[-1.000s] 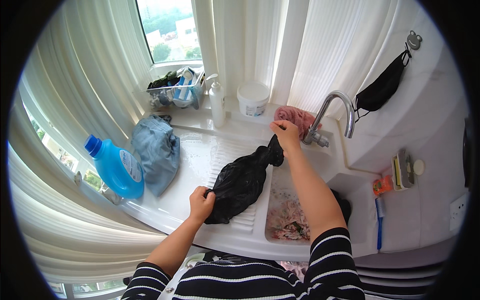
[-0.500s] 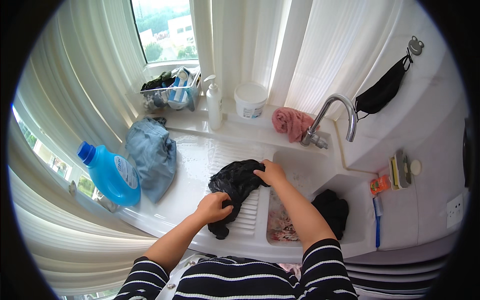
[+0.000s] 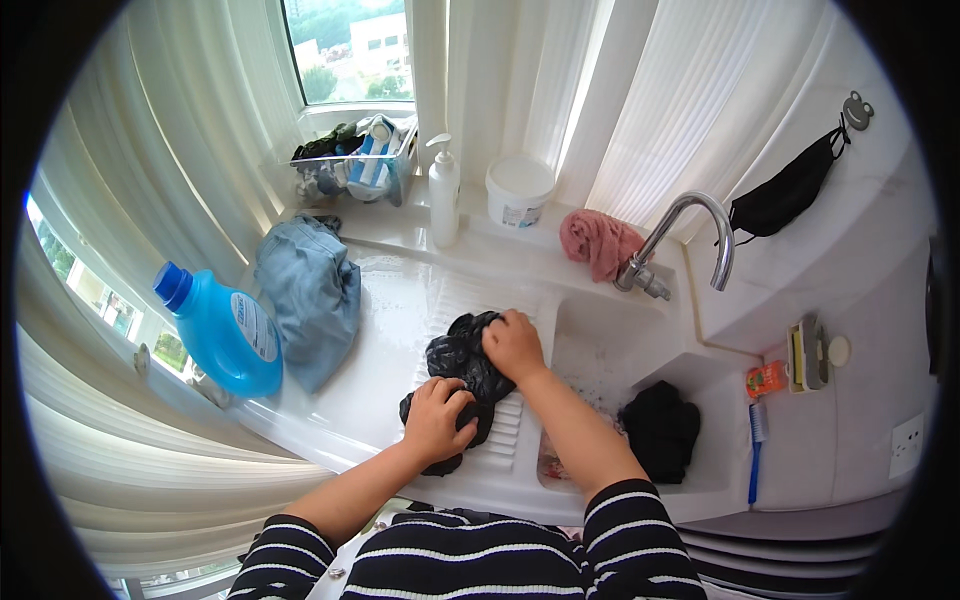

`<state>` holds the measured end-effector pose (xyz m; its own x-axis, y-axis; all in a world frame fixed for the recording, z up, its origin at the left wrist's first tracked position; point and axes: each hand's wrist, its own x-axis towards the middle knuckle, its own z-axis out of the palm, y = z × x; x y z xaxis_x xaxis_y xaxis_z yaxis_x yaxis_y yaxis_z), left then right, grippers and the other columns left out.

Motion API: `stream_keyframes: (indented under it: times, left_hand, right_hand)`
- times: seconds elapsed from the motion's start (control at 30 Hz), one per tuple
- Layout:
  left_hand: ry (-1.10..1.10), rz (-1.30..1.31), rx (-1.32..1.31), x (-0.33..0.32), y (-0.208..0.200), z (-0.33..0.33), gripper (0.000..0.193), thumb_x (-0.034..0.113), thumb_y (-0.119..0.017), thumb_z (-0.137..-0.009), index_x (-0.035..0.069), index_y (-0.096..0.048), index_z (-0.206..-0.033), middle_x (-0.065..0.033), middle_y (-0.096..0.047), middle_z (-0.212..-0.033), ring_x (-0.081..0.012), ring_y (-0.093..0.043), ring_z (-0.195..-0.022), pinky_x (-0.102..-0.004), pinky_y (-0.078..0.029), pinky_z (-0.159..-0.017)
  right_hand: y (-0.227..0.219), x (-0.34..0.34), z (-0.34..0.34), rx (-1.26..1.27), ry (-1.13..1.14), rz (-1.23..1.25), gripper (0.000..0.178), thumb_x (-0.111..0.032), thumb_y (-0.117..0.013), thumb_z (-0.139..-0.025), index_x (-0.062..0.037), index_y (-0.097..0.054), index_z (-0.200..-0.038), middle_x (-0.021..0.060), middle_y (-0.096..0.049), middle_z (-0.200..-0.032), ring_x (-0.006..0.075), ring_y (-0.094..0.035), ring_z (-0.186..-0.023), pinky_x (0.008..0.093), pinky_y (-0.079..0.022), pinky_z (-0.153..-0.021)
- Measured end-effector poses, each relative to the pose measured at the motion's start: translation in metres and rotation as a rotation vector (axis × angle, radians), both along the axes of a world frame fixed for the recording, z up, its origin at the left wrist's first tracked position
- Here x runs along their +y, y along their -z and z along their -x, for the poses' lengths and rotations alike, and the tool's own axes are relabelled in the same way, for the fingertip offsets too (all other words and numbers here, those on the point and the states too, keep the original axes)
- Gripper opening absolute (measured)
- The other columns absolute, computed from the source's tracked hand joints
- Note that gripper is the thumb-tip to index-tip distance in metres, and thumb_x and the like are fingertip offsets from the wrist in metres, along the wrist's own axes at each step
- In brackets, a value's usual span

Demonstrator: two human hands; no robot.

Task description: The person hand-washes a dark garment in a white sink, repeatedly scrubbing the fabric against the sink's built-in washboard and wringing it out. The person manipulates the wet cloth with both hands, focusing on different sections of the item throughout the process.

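Observation:
A wet black garment lies bunched on the ribbed washboard of the white laundry sink. My left hand presses down on its near end, with the fingers curled into the cloth. At the far right end of the same garment, my right hand grips a fold. Both fingertips are partly buried in the dark fabric. Right of the washboard is the basin, where a second black cloth hangs over the divider. Patterned fabric lies low in the basin, partly behind my right forearm.
To the left stand a blue detergent bottle and a heap of light-blue cloth. Along the back are a clear bin, a pump bottle, a white tub, a pink towel and a curved faucet. A blue brush hangs at right.
My right hand has drawn back left with its end of the black garment, bunching it closer to my left hand. The left hand has shifted slightly right and lies flatter over the cloth.

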<state>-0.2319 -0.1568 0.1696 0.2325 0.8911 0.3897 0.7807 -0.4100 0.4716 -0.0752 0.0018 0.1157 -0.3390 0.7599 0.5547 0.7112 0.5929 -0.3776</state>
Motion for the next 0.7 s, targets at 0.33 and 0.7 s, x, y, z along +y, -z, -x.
stream_keyframes:
  times: [0.33, 0.7]
  left_hand:
    - [-0.008, 0.052, 0.046, -0.005, 0.011, 0.001, 0.046, 0.021, -0.068, -0.076, 0.007, -0.061, -0.119, -0.0150, -0.058, -0.125, -0.0385, -0.049, -0.122, -0.0519, -0.040, -0.103]
    - [0.050, -0.002, -0.055, -0.002, 0.016, 0.010, 0.043, 0.020, -0.072, -0.070, 0.009, -0.067, -0.112, -0.0137, -0.061, -0.125, -0.0380, -0.054, -0.118, -0.0459, -0.045, -0.100]
  right_hand:
    - [-0.021, -0.045, 0.000, 0.144, -0.350, -0.041, 0.014, -0.011, -0.069, -0.075, -0.0060, -0.059, -0.066, 0.0104, -0.062, -0.087, 0.0323, -0.059, -0.083, 0.0423, -0.051, -0.071]
    - [-0.029, -0.072, -0.003, 0.287, -0.600, 0.106, 0.014, -0.013, -0.067, -0.079, -0.0051, -0.060, -0.071, 0.0088, -0.065, -0.091, 0.0285, -0.059, -0.089, 0.0397, -0.048, -0.079]
